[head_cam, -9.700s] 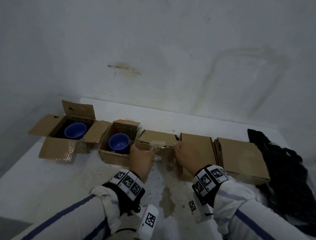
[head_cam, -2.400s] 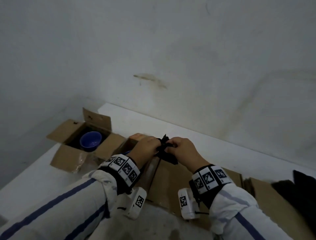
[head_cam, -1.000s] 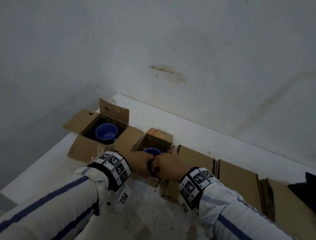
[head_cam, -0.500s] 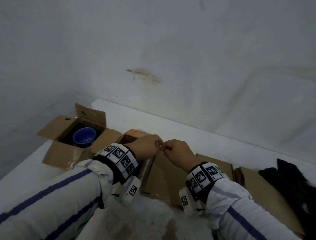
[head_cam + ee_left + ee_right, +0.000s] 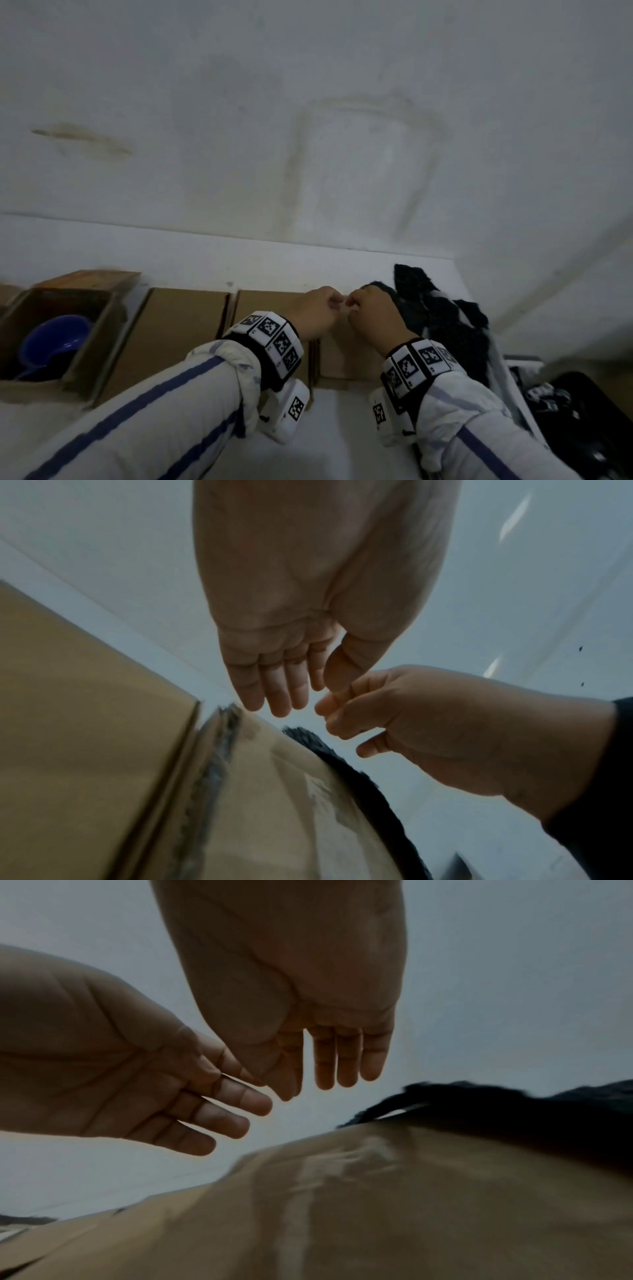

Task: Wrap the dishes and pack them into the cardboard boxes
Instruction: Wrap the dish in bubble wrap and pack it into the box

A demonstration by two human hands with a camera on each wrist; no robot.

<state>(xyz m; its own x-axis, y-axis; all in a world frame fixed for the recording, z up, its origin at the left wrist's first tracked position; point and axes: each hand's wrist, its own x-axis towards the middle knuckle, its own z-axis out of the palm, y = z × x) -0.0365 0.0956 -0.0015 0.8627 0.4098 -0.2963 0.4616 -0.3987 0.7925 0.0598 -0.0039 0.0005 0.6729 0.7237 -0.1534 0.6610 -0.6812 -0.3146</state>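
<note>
My left hand [image 5: 318,315] and right hand [image 5: 373,315] hover side by side, fingertips nearly touching, over the rightmost closed cardboard box [image 5: 346,356]. In the left wrist view my left hand [image 5: 281,696] hangs with relaxed, nearly straight fingers and holds nothing. In the right wrist view my right hand [image 5: 322,1080] also hangs relaxed, thumb beside the index finger, with nothing seen in it. A pile of black cloth [image 5: 445,318] lies just right of that box. At the far left, a blue bowl [image 5: 51,339] sits in an open box [image 5: 94,346].
Two more closed boxes [image 5: 178,329] [image 5: 270,308] stand in a row between the open box and the one under my hands. A white wall rises right behind the row. More dark fabric [image 5: 565,404] lies at the lower right.
Both hands have moved right, from over the open box with the bowl to the rightmost closed box beside the black cloth. The black cloth they held 2.4 s ago is gone from them.
</note>
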